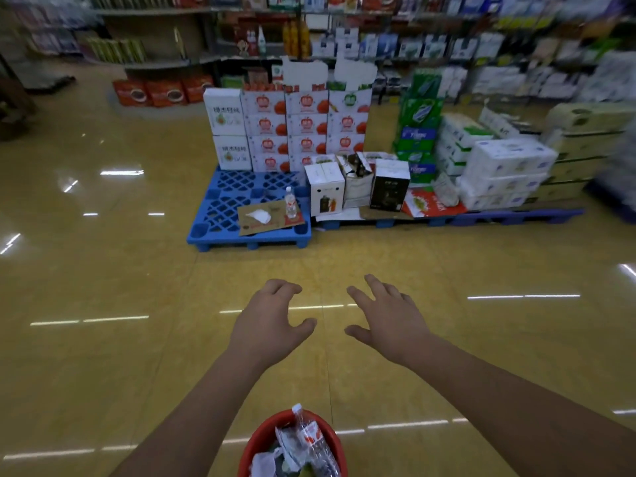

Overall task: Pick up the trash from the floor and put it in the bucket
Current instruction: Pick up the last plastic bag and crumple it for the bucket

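At the far left the glossy yellow floor [103, 287] runs back to blurred shop shelves [155, 39], with ceiling lights mirrored in it as white streaks. No loose litter shows on the bare floor.

Next comes a blue pallet [220, 215], which keeps the stacked apple cartons [306, 129] off the ground. On its free front corner lies a cardboard sheet [251, 222] carrying a crumpled white wad [260, 216] and an upright plastic bottle [290, 203]. These look like the nearest candidates for trash, though they sit on the pallet rather than the floor.

The left hand [272, 321] reaches forward palm down, fingers loosely bent, holding nothing. Below and between the forearms, at the bottom edge of the view, is the red bucket [261, 438], already loaded with a clear bottle [311, 438] and wrappers. It probably stands close to the person so that drops stay short. The right hand [389, 318] mirrors the left, fingers spread and empty. Both seem to be poised between pickups.

Further right, small boxes and white wrapped packs [506, 170] crowd a second, longer pallet [516, 216], and the far right is too blurred to read.
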Motion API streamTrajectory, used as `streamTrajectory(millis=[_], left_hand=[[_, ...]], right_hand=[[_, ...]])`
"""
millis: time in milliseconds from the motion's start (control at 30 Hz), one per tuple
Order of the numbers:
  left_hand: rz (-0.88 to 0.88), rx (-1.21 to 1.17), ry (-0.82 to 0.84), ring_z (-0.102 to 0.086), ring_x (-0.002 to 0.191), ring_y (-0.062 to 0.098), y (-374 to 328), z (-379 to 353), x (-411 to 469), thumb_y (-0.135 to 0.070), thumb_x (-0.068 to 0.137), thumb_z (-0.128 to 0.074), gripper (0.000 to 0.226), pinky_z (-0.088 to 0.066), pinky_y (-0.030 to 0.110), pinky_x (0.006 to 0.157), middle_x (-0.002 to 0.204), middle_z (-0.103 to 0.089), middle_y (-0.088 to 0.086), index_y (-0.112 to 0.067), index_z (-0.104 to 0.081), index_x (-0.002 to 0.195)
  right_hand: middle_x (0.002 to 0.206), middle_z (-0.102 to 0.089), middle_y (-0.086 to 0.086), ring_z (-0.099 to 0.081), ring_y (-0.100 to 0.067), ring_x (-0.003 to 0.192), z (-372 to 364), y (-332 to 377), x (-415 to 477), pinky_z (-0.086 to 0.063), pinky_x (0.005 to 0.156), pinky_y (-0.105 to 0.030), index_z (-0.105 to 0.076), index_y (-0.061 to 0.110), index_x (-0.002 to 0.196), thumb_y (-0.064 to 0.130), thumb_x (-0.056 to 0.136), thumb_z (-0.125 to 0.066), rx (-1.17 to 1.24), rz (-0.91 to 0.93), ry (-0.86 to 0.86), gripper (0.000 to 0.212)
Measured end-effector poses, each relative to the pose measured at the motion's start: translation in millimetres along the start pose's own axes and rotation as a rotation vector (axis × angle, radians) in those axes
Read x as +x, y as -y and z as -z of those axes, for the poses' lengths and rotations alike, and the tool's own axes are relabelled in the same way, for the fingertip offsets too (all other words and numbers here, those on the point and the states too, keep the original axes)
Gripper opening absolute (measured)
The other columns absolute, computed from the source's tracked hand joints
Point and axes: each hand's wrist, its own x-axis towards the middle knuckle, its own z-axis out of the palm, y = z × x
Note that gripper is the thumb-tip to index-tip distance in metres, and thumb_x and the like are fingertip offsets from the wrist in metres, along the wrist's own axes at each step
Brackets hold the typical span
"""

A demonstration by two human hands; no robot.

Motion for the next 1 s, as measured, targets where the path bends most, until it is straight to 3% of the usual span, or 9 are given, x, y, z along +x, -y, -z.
streamTrajectory(millis=[467, 733, 1000], left_hand=[[-0.273, 0.0, 0.011, -0.047, 0.12, 0.006, -20, 84, -51, -0.057, 0.08, -0.065, 0.061, -0.045, 0.023, 0.085, 0.139, -0.041, -0.014, -0.033, -0.048, 0.133], [-0.419, -0.038, 0.055, -0.049, 0.118, 0.008, -72, 99, -82, -0.059, 0.078, -0.066, 0.062, -0.049, 0.03, 0.092, 0.136, -0.045, -0.013, -0.033, -0.049, 0.132], [-0.591, -0.049, 0.097, -0.048, 0.118, 0.007, -141, 98, -110, -0.061, 0.078, -0.065, 0.064, -0.051, 0.03, 0.088, 0.136, -0.043, -0.014, -0.033, -0.048, 0.133]], right_hand=[[0.163, -0.007, -0.006, -0.022, -0.03, 0.145, 36, 55, -125, -0.031, 0.112, -0.045, -0.016, 0.036, 0.151, 0.061, 0.091, -0.049, 0.06, -0.26, -0.122, 0.073], [0.163, -0.007, -0.006, -0.025, -0.03, 0.144, 59, 46, -208, -0.032, 0.112, -0.044, -0.017, 0.036, 0.151, 0.062, 0.09, -0.049, 0.042, -0.421, -0.183, 0.074], [0.163, -0.007, -0.008, -0.025, -0.032, 0.143, 71, 22, -298, -0.033, 0.111, -0.044, -0.015, 0.034, 0.153, 0.065, 0.09, -0.046, 0.011, -0.583, -0.217, 0.076]])
